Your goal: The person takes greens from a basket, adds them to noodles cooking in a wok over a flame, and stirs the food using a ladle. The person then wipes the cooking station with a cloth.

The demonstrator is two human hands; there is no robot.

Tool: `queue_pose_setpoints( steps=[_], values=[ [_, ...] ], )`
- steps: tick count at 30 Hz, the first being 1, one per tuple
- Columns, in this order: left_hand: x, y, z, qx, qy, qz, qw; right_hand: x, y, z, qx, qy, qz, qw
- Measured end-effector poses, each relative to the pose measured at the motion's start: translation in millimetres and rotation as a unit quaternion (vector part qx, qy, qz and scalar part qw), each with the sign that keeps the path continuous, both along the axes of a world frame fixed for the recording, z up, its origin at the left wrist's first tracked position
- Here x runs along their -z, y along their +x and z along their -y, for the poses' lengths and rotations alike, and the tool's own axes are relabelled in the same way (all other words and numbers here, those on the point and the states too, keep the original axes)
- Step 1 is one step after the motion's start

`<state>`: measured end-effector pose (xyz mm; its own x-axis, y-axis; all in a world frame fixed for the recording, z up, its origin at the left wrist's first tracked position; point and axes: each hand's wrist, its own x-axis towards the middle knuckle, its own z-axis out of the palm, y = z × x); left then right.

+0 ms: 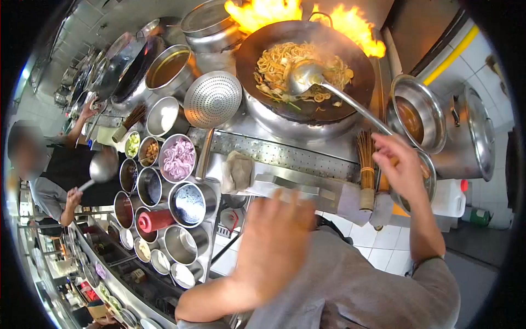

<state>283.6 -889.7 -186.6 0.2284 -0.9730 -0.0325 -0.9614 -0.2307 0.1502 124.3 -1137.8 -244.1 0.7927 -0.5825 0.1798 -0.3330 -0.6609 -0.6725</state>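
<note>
A dark wok [249, 66] with noodles [279, 60] sits on the stove, flames [350, 27] rising behind its rim. The bowl of a metal ladle [307, 75] rests in the noodles, its handle slanting down to the right. My right hand [400, 164] is at the end of that handle, fingers bent around it. Nearer to me, my left hand [276, 241] is raised over the counter's front edge and smeared by motion, so its fingers are unclear. A folded cloth [238, 171] lies beyond it to the left.
A perforated strainer [213, 101] lies left of the wok. Metal pots, sliced onions [178, 159] and a red bottle [155, 220] stand at the left. A bamboo brush [366, 170] and a steel bowl [433, 118] are at the right. Another person [49, 186] holds a ladle at far left.
</note>
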Motion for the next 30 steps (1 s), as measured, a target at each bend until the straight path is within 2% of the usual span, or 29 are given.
queue_pose_setpoints(
  steps=[1, 2, 3, 4, 7, 10, 13, 15, 21, 25, 27, 30],
  values=[
    [15.2, 11.9, -11.8, -0.055, 0.07, -0.065, 0.994, 6.2, 2.0, -6.5, -0.024, 0.037, -0.003, 0.999],
    [45.4, 21.2, -32.5, -0.093, 0.023, -0.105, 0.99, 16.8, 0.7, -14.0, -0.042, 0.076, -0.009, 0.996],
    [77.0, 27.6, -55.7, -0.136, 0.029, -0.122, 0.983, 27.3, -5.3, -25.2, -0.055, 0.12, -0.022, 0.991],
    [97.2, 33.0, -74.7, -0.163, 0.067, -0.14, 0.974, 34.6, -9.2, -36.3, -0.063, 0.118, -0.038, 0.99],
    [145.6, 34.8, -124.9, -0.25, 0.063, -0.168, 0.952, 54.4, -17.3, -58.9, -0.075, 0.115, -0.072, 0.988],
    [180.7, 33.3, -157.3, -0.264, 0.057, -0.206, 0.941, 75.3, -27.2, -91.1, -0.041, 0.15, -0.096, 0.983],
    [188.0, 29.0, -163.8, -0.23, 0.007, -0.236, 0.944, 106.9, -35.1, -118.4, 0.017, 0.164, -0.106, 0.981],
    [195.1, 34.1, -172.0, -0.217, -0.046, -0.259, 0.94, 122.2, -32.9, -132.3, 0.014, 0.159, -0.128, 0.979],
    [191.5, 80.5, -124.5, -0.251, -0.217, -0.21, 0.92, 119.2, -4.2, -184.5, -0.021, 0.156, -0.128, 0.979],
    [253.4, 127.3, -76.1, -0.306, -0.298, -0.133, 0.894, 120.0, 3.5, -210.9, -0.034, 0.156, -0.097, 0.982],
    [285.3, 158.1, -54.6, -0.386, -0.283, -0.22, 0.85, 118.0, -1.4, -215.9, -0.038, 0.154, -0.099, 0.982],
    [286.7, 165.8, -40.4, -0.359, -0.116, -0.344, 0.86, 113.6, -17.3, -210.6, -0.026, 0.159, -0.11, 0.981]
  ],
)
